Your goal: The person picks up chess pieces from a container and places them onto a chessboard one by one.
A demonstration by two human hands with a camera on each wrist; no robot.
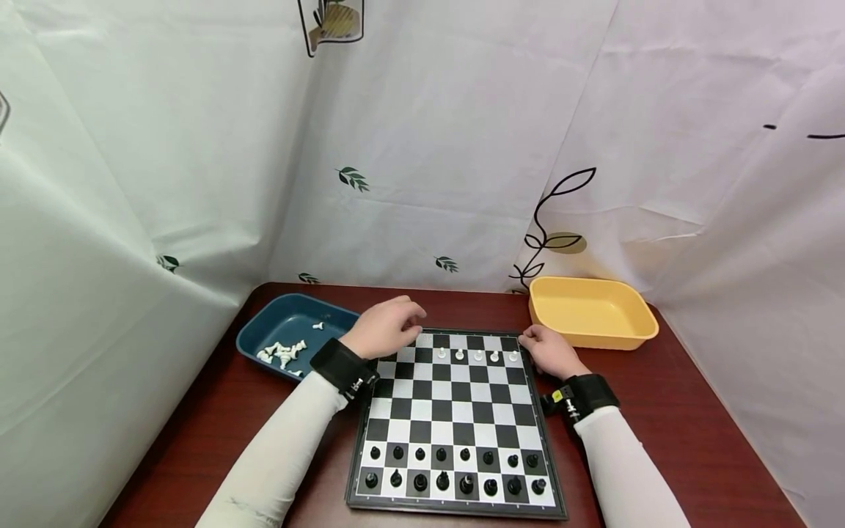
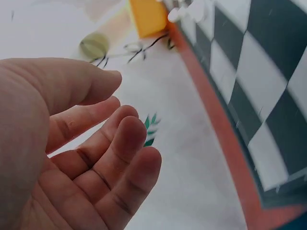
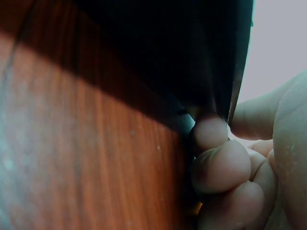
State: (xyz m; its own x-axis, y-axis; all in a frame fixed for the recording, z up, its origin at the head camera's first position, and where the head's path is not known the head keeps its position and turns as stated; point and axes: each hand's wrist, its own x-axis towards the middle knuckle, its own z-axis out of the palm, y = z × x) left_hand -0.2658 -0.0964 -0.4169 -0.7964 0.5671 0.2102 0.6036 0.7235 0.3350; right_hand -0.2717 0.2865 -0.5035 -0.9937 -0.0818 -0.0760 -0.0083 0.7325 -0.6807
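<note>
While no writing can be read anywhere, white sheets printed with leaves hang behind a dark red table (image 1: 660, 433), where the left hand (image 1: 386, 330), fingers loosely curled and empty, hovers over the far left corner of the chessboard (image 1: 455, 418). Fingers of the right hand (image 1: 551, 350) grip the board's far right edge, just beside five white pieces (image 1: 477, 356). Beyond that hand sits a yellow tray (image 1: 594, 312); left of the other, a blue tray (image 1: 290, 326) holds small blurred white pieces.
</note>
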